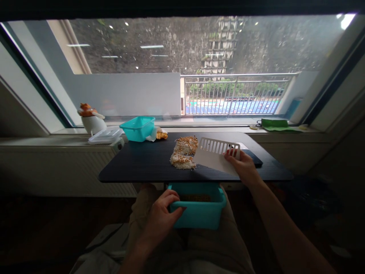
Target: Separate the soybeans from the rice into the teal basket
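Observation:
My right hand (241,163) grips a flat white slotted scraper (212,158) by its right end, tilted over the dark tabletop (148,163). Beside the scraper's left edge lies a spread pile of white grains and small tan beans (184,154). Below the table edge, a turquoise plastic bin (198,215) rests on the lap. My left hand (165,209) is closed on that bin's left rim, thumb outside. Inside the bin is a brownish granular layer, dim and hard to make out.
Another turquoise bin (138,129) stands at the table's back left, with a crumpled yellow and white wrapper (159,134) beside it. A clear lid (105,135) and a cat-like figure (92,120) are farther left. A dark flat object (255,158) lies behind my right hand. Green cloth (276,125) rests on the sill.

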Tool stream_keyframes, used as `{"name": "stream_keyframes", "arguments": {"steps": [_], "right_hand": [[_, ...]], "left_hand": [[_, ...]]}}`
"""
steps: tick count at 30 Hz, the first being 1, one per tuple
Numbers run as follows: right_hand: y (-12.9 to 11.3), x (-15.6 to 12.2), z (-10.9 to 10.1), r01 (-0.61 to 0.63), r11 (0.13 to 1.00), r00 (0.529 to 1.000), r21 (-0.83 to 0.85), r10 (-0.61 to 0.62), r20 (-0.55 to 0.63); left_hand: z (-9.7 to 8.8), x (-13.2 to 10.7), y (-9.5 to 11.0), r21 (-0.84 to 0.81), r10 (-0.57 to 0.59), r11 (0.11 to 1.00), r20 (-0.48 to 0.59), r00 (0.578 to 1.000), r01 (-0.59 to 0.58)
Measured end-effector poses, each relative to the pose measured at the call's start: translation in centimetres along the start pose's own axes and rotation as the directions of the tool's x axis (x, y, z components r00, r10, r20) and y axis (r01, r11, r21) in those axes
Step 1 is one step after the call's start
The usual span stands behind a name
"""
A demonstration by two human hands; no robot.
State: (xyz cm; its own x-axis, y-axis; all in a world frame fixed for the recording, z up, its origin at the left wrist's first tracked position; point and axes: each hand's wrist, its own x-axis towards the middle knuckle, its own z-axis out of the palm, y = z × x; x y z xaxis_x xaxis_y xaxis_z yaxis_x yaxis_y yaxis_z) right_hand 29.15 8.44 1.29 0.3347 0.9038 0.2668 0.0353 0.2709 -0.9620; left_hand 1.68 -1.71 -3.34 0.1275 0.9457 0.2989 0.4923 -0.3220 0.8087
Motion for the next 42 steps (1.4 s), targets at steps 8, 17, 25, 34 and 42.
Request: {"name": "stream_keyframes", "arguments": {"steps": [8, 17, 25, 34, 42], "right_hand": [[0.2, -0.9, -1.3, -0.03, 0.999, 0.999, 0.016, 0.03, 0.012], [0.5, -1.0, -1.5, -0.059, 0.998, 0.996, -0.013, 0.059, 0.06], [-0.2, -0.9, -0.9, -0.023, 0.999, 0.996, -0.041, 0.026, 0.087], [-0.6, -0.8, -0.6, -0.015, 0.998, 0.993, -0.055, 0.021, 0.116], [-0.6, -1.3, -1.0, -0.046, 0.998, 0.988, -0.044, 0.051, 0.145]], "left_hand": [[0.5, 0.3, 0.2, -0.03, 0.002, 1.0, 0.022, 1.0, -0.001], [0.6, 0.3, 0.1, -0.048, 0.0, 0.999, 0.038, 0.999, 0.001], [0.5, 0.3, -0.2, -0.042, -0.005, 0.999, 0.032, 0.999, 0.007], [0.5, 0.3, -0.6, -0.032, -0.018, 0.999, 0.02, 1.0, 0.019], [0.4, 0.2, -0.6, -0.02, -0.023, 1.0, 0.015, 1.0, 0.023]]}}
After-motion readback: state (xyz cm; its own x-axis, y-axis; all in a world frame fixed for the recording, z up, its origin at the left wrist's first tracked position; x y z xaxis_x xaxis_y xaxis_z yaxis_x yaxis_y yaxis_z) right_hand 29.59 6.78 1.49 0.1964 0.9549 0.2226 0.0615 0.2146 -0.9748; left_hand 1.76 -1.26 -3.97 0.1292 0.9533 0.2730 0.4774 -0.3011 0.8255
